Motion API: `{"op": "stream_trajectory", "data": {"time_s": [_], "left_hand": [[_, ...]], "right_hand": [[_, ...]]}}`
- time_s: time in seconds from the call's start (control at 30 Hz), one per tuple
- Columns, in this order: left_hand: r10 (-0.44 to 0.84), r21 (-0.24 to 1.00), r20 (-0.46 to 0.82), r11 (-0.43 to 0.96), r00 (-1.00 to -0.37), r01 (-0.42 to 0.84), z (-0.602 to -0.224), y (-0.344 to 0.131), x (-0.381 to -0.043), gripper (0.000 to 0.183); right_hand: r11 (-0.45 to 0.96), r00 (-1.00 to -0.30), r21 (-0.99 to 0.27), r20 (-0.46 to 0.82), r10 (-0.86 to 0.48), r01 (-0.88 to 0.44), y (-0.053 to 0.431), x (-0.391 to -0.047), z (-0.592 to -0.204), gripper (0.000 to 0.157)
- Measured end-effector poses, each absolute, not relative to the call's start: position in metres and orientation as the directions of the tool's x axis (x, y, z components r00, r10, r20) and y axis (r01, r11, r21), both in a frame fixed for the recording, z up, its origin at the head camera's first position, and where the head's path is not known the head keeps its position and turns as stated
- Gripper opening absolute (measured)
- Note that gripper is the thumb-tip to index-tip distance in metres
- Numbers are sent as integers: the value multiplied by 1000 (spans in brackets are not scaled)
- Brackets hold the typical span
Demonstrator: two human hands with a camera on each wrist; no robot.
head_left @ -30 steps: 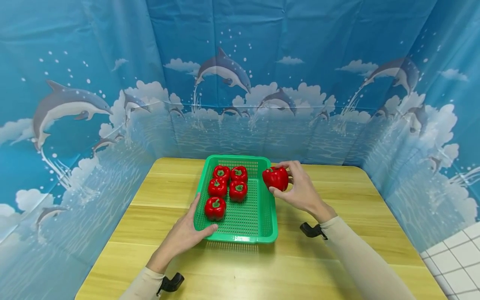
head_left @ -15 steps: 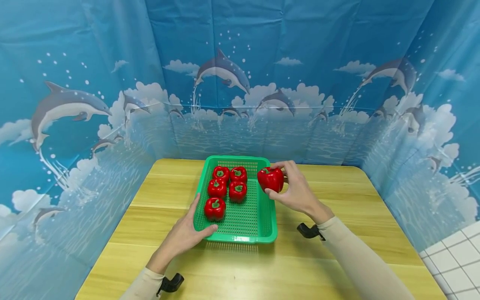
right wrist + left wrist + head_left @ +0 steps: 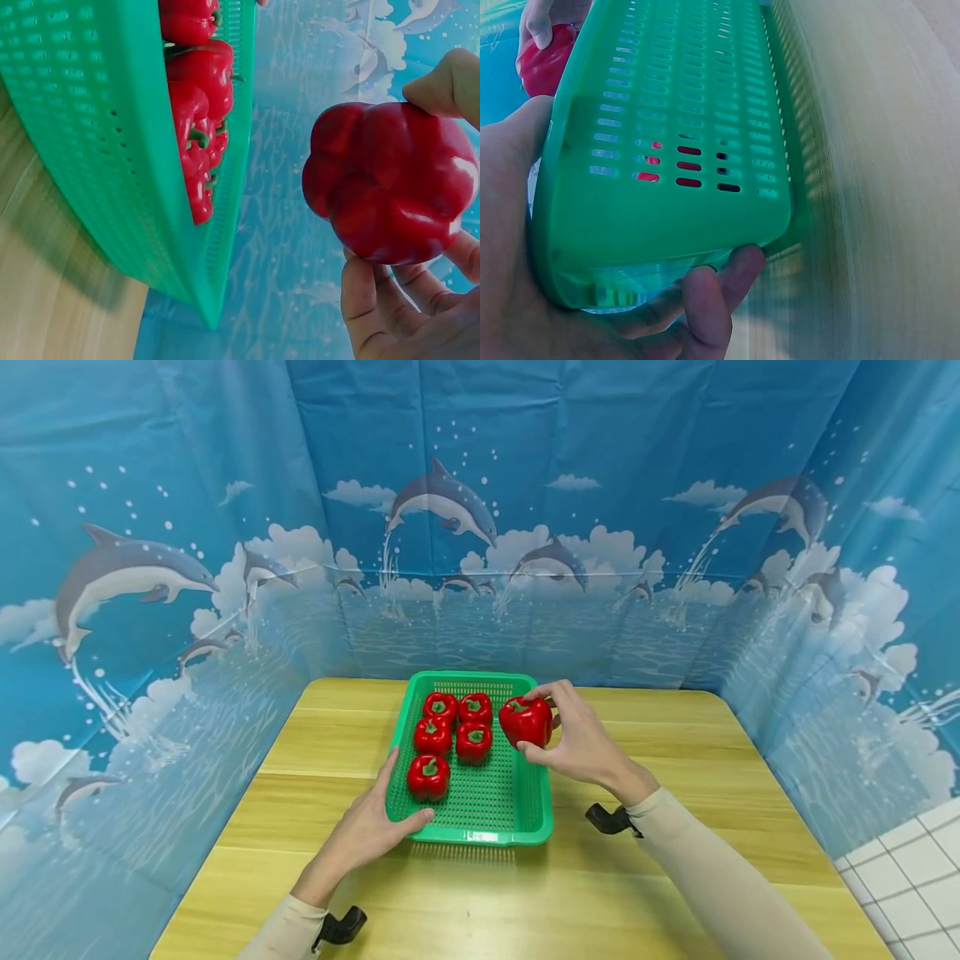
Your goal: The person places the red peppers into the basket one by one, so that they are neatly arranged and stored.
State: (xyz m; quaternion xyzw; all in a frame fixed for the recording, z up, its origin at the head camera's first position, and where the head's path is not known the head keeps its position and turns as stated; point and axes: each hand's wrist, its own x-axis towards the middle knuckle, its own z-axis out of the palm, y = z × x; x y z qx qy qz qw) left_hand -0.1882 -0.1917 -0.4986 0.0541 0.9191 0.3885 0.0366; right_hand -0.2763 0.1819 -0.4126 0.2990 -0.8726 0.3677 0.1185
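My right hand (image 3: 588,752) holds a red bell pepper (image 3: 525,725) between thumb and fingers, above the right side of a green plastic basket (image 3: 546,814). Seen in the right wrist view, the held pepper (image 3: 390,184) shows its lobed underside and hangs clear of the basket wall (image 3: 142,150). At the basket's near left corner, my left hand (image 3: 363,827) grips the rim. The left wrist view has its thumb over the rim and curled fingers (image 3: 709,311) outside the corner. Several red bell peppers (image 3: 433,737) stand stem up along the basket's left and middle.
A wooden table (image 3: 637,893) carries the basket near its far edge. Behind and beside it hangs a blue curtain (image 3: 480,627) printed with dolphins. White tiles (image 3: 911,868) show at the lower right.
My right hand has carried the bell pepper leftward, from over the basket's right rim to farther inside. The left hand keeps its grip on the corner, and the basket stays put.
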Motion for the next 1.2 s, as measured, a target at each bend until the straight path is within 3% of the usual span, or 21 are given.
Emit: {"op": "stream_trajectory", "data": {"time_s": [0.47,0.93,1.2], "left_hand": [[128,717,-23,694,-991,73,-499,-191,-187,121],[124,720,-24,690,-992,69,-499,-191,-185,122],[121,721,-26,689,-992,66,-497,-191,-187,122]], "right_hand": [[557,-801,-583,344,-491,-591,165,-275,-412,65],[590,-793,-546,275,-544,-595,147,-274,-416,84],[612,-782,-513,227,-580,-602,141,-274,-412,81]]}}
